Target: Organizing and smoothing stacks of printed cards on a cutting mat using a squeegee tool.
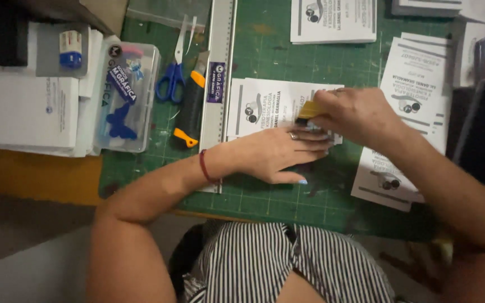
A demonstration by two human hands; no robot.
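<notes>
Left hand spread flat on printed sheet, right hand clamped on yellow tool (mostly hidden), scissors nearby

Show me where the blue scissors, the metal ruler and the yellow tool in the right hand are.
blue scissors (171,82), head view, on the blue handles.
metal ruler (220,33), head view, on its bare upper part.
yellow tool (309,110), head view, on its yellow body.

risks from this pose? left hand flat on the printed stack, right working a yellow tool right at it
1. The left hand presses the printed sheets with fingertips right beside the yellow tool in the right hand; if it is a blade, a slip could nick them.
2. Uneven pressure might shift the sheets out of line.
</notes>
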